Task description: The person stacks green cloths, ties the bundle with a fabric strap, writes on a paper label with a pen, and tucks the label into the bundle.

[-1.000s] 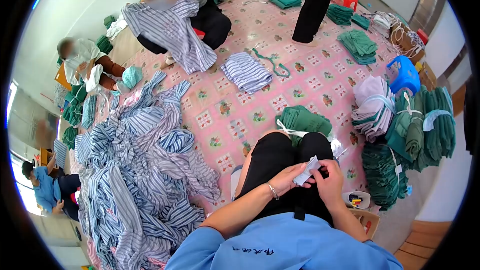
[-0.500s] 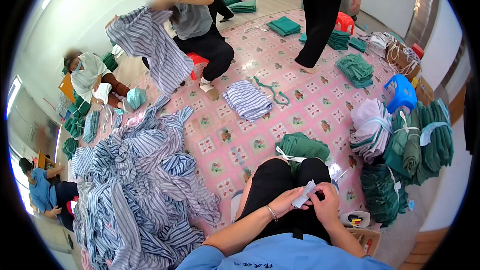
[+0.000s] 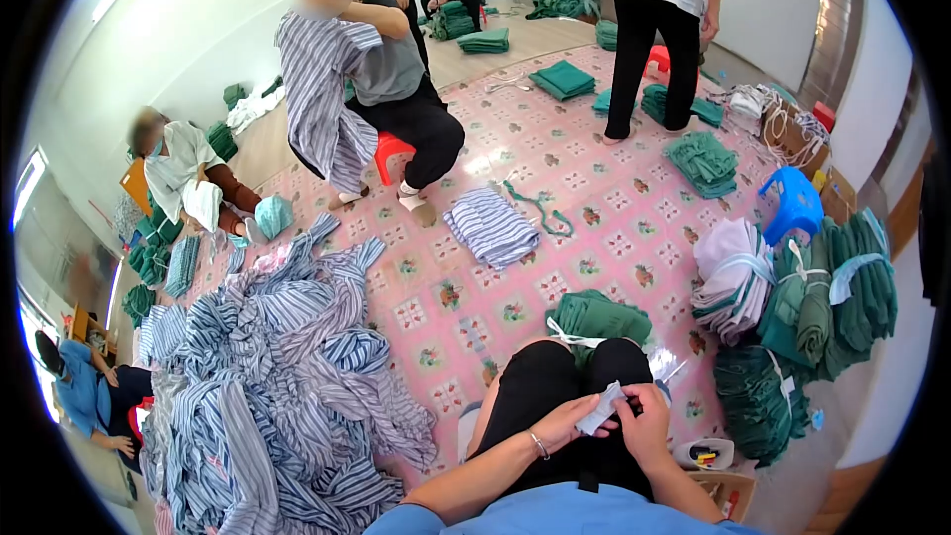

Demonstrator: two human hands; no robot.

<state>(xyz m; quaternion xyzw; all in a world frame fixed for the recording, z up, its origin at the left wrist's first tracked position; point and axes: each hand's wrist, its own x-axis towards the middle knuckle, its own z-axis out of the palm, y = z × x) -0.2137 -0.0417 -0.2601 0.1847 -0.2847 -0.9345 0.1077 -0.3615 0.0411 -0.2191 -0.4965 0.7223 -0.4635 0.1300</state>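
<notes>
While left fingers (image 3: pixel 582 407) and right fingers (image 3: pixel 635 398) grip a pale slip (image 3: pixel 600 410), they partly hide it.

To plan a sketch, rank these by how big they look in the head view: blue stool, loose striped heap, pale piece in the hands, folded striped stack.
1. Loose striped heap
2. Folded striped stack
3. Blue stool
4. Pale piece, smallest though nearer the camera

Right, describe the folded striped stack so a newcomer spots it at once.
Start at the pink patterned floor covering; a big tangled striped heap lies at its left. Beyond it to the right, beside a loose green cord, is the folded striped stack. It is neat and squared, unlike the heap, and striped, unlike the green stacks.
</notes>
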